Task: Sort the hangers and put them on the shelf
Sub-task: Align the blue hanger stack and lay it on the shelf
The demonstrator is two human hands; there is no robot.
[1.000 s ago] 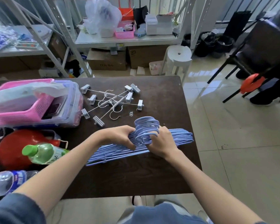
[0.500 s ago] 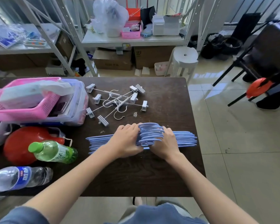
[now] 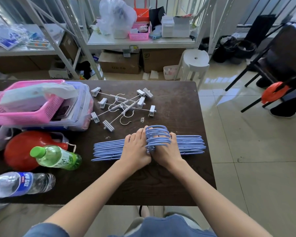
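Observation:
A stack of several blue hangers (image 3: 190, 144) lies flat across the dark table (image 3: 174, 103), hooks bunched at the middle and pointing away from me. My left hand (image 3: 135, 149) presses on the stack just left of the hooks. My right hand (image 3: 167, 151) grips it just right of them, fingers threaded among the hooks. Behind the stack, a loose tangle of white clip hangers (image 3: 125, 106) rests on the table. The white metal shelf (image 3: 140, 43) stands beyond the table's far edge.
On the table's left sit a pink basket (image 3: 26, 115) on a clear box, a red jug (image 3: 22, 149), a green bottle (image 3: 56, 158) and a water bottle (image 3: 20, 183). A white stool (image 3: 195, 64) and cardboard boxes stand by the shelf; black chairs (image 3: 280, 53) at right.
Both hands have swung the blue stack from a slant to lie straight across the table and squared it up. The white clip hangers have not moved.

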